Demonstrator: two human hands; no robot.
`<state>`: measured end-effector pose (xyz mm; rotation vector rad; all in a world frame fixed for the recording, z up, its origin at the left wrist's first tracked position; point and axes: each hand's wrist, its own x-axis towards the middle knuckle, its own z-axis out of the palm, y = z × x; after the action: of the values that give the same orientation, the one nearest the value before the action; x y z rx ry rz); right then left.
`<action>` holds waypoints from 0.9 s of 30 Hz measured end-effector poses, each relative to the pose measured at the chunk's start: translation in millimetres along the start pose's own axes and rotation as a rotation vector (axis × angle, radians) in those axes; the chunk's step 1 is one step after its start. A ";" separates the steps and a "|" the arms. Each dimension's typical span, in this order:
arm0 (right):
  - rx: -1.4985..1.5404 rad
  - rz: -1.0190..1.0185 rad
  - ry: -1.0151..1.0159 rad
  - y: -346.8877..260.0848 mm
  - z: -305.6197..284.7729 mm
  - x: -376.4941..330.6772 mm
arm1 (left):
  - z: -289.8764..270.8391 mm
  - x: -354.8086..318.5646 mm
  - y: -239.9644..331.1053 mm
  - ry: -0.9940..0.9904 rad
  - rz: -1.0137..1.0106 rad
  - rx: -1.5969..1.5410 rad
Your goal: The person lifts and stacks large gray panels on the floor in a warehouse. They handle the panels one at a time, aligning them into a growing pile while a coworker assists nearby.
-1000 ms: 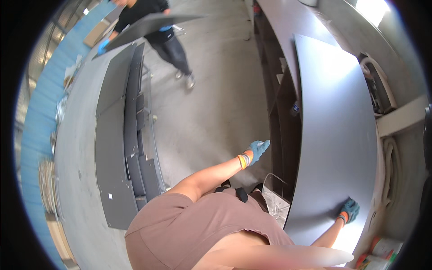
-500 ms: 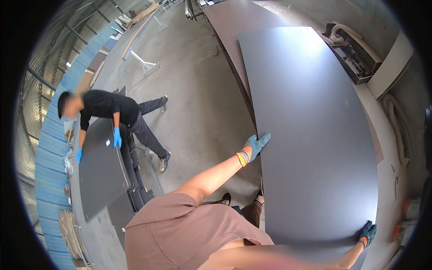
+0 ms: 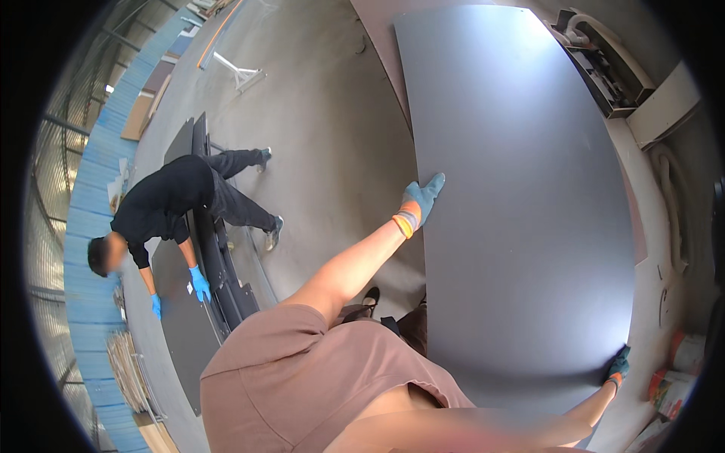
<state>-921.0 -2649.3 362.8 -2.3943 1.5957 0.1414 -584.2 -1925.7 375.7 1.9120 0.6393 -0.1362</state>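
Note:
A large, smooth grey panel (image 3: 521, 204) with a sheen fills the right half of the view, lying over a brown sheet (image 3: 377, 34) at its far end. My left hand (image 3: 425, 198), in a teal glove with an orange cuff, is closed on the panel's left edge. Its thumb rests on top and the other fingers are partly hidden below the edge. Near the panel's close right corner, my right hand (image 3: 618, 365), gloved alike, grips the right edge, its fingertips mostly out of sight.
At left, a co-worker (image 3: 166, 200) in blue gloves bends over a dark panel (image 3: 181, 332) beside stacked dark parts (image 3: 226, 272). A white stand (image 3: 238, 73) is on the floor beyond. An open box with a hose (image 3: 604, 64) and some buckets (image 3: 672, 389) stand at right.
My view has shifted, and the grey panel sits higher in the picture with both my hands still on its edges. The co-worker has bent lower, and their hands and dark panel have moved nearer.

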 end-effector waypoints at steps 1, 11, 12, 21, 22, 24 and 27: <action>0.004 0.000 0.021 -6.4 1.1 -3.7 | -2.9 0.1 -0.3 -0.004 -0.018 -0.012; 0.030 -0.100 -0.020 -41.6 -17.2 -50.9 | -44.0 -2.1 16.9 0.032 -0.026 -0.072; 0.129 -0.195 0.059 -27.9 -25.4 -56.0 | -44.4 0.4 18.6 0.045 0.000 -0.042; -0.181 0.076 -0.034 -54.6 -94.0 -125.4 | -159.2 -19.4 12.1 -0.122 -0.158 -0.146; -0.189 0.044 -0.025 -65.9 -100.1 -138.8 | -165.6 -14.8 0.8 -0.104 -0.155 -0.152; -0.205 0.002 -0.008 -75.4 -110.1 -173.0 | -179.7 -5.2 -22.1 -0.017 -0.133 -0.155; -0.187 -0.071 0.067 -111.1 -119.9 -222.5 | -204.1 -1.4 -50.0 0.104 -0.098 -0.194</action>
<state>-913.7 -2442.5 545.5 -2.6197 1.5876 0.2079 -649.4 -1731.5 422.6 1.7097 0.7878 -0.0356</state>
